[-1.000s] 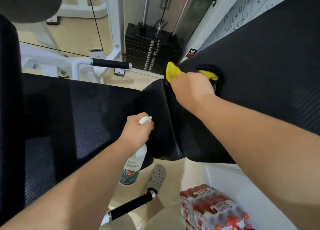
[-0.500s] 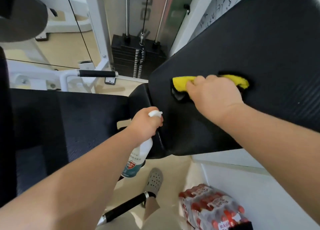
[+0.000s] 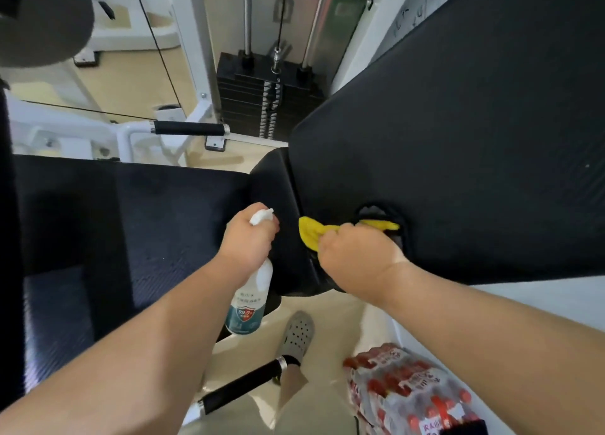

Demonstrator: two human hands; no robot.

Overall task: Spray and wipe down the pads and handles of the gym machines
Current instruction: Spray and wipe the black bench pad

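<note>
My right hand (image 3: 358, 257) grips a yellow cloth (image 3: 314, 235) and presses it onto the large black back pad (image 3: 474, 140) near its lower left corner. The cloth shows on both sides of my fist. My left hand (image 3: 250, 238) holds a white spray bottle (image 3: 250, 300) by its neck, hanging down in front of the black seat pad (image 3: 131, 212). A narrow black pad section (image 3: 275, 185) joins the two pads between my hands.
A black weight stack (image 3: 262, 100) with cables stands behind the pads. One black handle (image 3: 190, 128) juts from the white frame at left, another (image 3: 242, 385) is low near my grey shoe (image 3: 298, 334). A shrink-wrapped pack of bottles (image 3: 409, 388) lies on the floor.
My right hand has dragged the yellow cloth down and to the left across the back pad, toward its lower corner. My left hand with the bottle has stayed roughly in place.
</note>
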